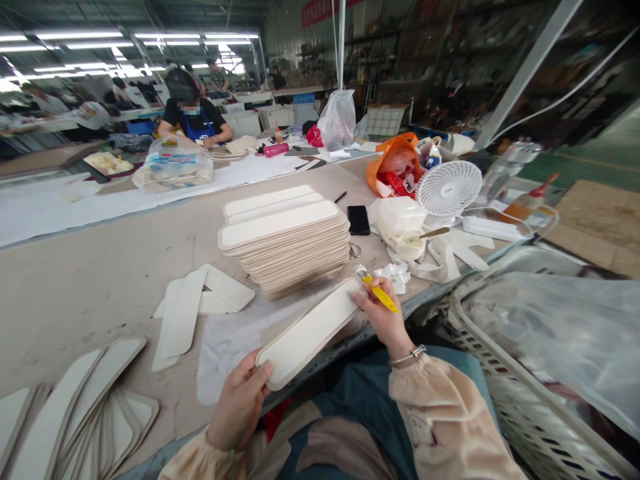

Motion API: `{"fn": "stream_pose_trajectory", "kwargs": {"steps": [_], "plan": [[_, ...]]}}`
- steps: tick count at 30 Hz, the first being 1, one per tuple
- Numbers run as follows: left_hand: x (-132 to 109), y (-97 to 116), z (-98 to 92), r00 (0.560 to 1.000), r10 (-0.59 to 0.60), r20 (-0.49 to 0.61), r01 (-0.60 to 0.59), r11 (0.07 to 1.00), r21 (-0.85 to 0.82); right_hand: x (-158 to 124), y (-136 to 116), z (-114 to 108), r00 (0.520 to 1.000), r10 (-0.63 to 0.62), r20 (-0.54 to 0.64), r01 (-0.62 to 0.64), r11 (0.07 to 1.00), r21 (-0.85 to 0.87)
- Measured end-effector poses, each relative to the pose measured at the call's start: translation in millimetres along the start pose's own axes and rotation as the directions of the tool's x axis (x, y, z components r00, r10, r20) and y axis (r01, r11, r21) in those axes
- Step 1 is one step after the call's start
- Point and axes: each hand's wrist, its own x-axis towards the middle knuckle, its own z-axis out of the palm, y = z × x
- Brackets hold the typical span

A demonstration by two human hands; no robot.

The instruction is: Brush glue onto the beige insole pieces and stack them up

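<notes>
My left hand [243, 397] grips the near end of a long cream panel with rounded corners [310, 333], thumb on top. My right hand [383, 313] pinches the panel's far end and also holds a yellow-handled tool [384, 298], whose small pale tip I cannot make out clearly. The panel is tilted above the table's front edge. Just beyond it stands a tall stack of similar panels [295, 257]. Several loose panels [183, 313] lie crossed to the left, and a fanned pile of them [100, 407] sits at the lower left.
A phone [359, 220], crumpled tissue [395, 275], food container [401, 215], white fan [449, 189] and orange bag [395, 163] are on the table's right side. A plastic basket [505, 360] stands close at my right. Across the table, a person [195, 120] works beside a plastic bag [175, 163].
</notes>
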Motion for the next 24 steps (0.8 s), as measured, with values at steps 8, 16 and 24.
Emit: {"fn": "stream_pose_trajectory", "kwargs": {"steps": [8,16,24], "plan": [[-3,4,7.2,0.971,-0.233,0.054,0.231,0.972,0.038,0,-6,-3,1.000,-0.023,0.021,0.022,1.000,0.012],[6,-3,3.7,0.995,-0.103,0.003,0.102,0.988,0.116,4,12,-5,0.992,-0.130,0.000,0.123,0.941,-0.316],[18,10,-7.7,0.994,-0.052,-0.097,0.068,0.983,0.171,1,27,-3,0.943,-0.313,0.115,0.311,0.698,-0.645]]}}
